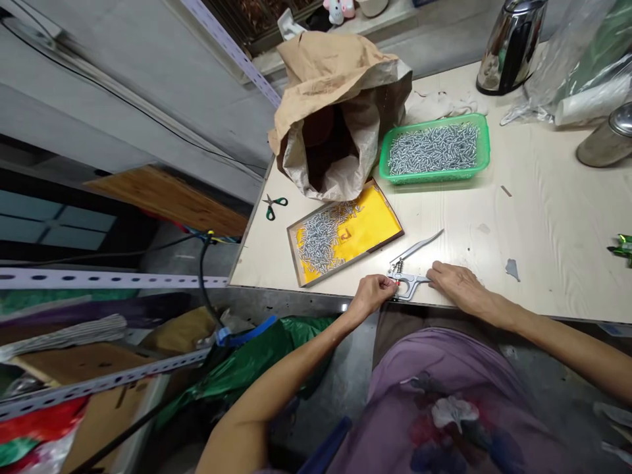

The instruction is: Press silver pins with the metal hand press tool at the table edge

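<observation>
A grey metal hand tool [409, 283] with a long lever and a spring lies at the table's front edge. My left hand [374, 293] is at its left end, fingers pinched together by a small red spot; what they hold is too small to make out. My right hand [455, 284] touches the tool's right end, its fingertips closed around the tip. Behind my left hand sits a shallow tray [299, 266] with a yellow bottom and many small metal pieces [320, 240]. A green basket [434, 176] full of similar metal pieces [434, 148] stands farther back.
A large open paper sack [330, 79] stands behind the tray. Scissors [274, 203] with green handles lie at the left. At the back right are a kettle [511, 49], plastic bags and a metal canister [607, 135]. The table's edge [306, 289] runs before my body.
</observation>
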The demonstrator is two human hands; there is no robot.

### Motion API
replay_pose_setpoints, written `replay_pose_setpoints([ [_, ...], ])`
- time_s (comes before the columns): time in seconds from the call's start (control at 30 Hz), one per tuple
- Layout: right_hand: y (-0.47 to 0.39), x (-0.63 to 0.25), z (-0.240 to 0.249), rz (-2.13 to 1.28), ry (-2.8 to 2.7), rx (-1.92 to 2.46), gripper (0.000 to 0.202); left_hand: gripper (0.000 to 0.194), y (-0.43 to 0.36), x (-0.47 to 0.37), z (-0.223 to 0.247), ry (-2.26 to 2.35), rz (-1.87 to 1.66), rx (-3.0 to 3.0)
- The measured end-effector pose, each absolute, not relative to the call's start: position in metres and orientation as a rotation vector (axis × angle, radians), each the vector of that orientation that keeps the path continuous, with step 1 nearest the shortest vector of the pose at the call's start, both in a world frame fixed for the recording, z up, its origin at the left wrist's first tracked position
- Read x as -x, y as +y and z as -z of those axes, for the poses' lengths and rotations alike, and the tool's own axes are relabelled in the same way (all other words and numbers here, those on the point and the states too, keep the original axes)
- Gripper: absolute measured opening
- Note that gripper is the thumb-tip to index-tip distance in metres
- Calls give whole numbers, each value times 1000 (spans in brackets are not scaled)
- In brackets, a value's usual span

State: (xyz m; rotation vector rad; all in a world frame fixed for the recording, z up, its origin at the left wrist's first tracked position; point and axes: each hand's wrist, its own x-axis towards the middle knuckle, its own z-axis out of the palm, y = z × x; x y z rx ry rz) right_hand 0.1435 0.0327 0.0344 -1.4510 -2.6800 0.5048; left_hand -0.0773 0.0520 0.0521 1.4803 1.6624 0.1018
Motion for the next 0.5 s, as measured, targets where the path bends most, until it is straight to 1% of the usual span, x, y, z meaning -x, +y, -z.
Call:
replay_pose_setpoints([
  [0.2,33,-142,-38,-553,-2725,1479,11,20,56,78,-56,1624,18,-1416],
  [0.5,28,-145,-26,-470,-2691,1371,17,18,51,73,-53,1709,21,-1311],
])
